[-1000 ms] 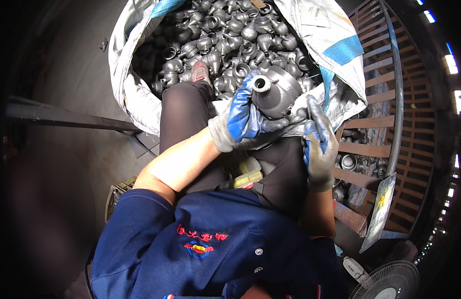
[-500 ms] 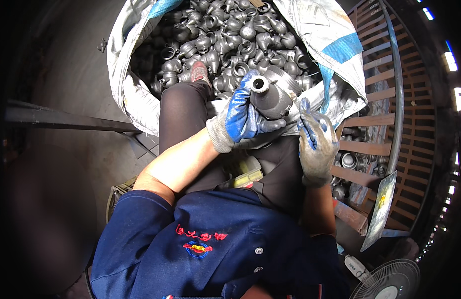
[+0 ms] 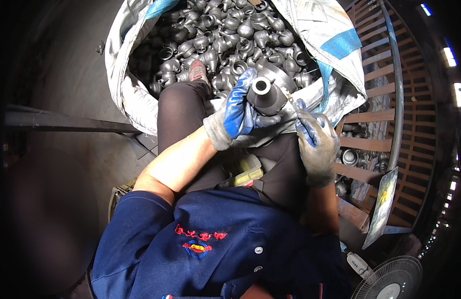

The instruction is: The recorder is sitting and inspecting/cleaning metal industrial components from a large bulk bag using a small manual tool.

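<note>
A dark grey metal casting (image 3: 268,98) with a round neck opening and a wide ribbed end is up in front of me, above my lap. My left hand (image 3: 239,110), in a blue-coated glove, is closed around its left side and underside, the neck opening turned up toward me. On the casting's right, my right hand (image 3: 315,139), in a worn grey and blue glove, has its fingers bent together in a pinch. A thin, pale tip (image 3: 289,95) shows between these fingers and the casting; the rest of it is hidden.
Beyond my hands, a big white woven sack (image 3: 335,74) with blue straps is full of similar castings (image 3: 220,42). My shoe (image 3: 198,72) rests at its edge. On the right are a slatted metal crate (image 3: 367,117) and a fan (image 3: 390,286); a dark bar (image 3: 71,119) crosses the left.
The casting has turned a little in my left hand, so its neck opening faces me more and sits slightly lower. My right hand has shifted slightly.
</note>
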The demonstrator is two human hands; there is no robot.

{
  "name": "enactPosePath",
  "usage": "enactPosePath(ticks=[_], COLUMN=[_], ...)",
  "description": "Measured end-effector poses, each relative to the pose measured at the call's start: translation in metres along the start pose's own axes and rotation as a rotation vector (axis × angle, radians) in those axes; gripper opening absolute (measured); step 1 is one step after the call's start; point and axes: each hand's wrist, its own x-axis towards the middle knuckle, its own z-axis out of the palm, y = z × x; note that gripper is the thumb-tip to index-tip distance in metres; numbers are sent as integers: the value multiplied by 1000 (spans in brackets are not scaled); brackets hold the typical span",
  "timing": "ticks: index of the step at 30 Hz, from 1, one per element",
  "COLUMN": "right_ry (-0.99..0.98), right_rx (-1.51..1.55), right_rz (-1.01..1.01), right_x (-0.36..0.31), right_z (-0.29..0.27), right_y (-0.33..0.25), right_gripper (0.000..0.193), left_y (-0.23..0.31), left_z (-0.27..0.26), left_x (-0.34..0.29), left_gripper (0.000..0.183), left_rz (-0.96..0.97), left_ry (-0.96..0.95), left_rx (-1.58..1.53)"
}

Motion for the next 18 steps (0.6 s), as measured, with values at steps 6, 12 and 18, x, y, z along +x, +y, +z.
enactPosePath(ticks=[6,12,18], right_ry=[-171,-339,-287], right_rx=[315,987,1011], right_rz=[153,677,758], right_x=[4,11,5], right_z=[-9,-16,-12], right_y=[7,10,14], right_gripper=[26,32,35], left_y=[2,1,2], left_z=[6,13,2], left_x=[-2,-2,0], left_gripper=[43,50,52], left_rz=[9,61,-9], left_ry=[13,81,5], left_rx=[26,170,157])
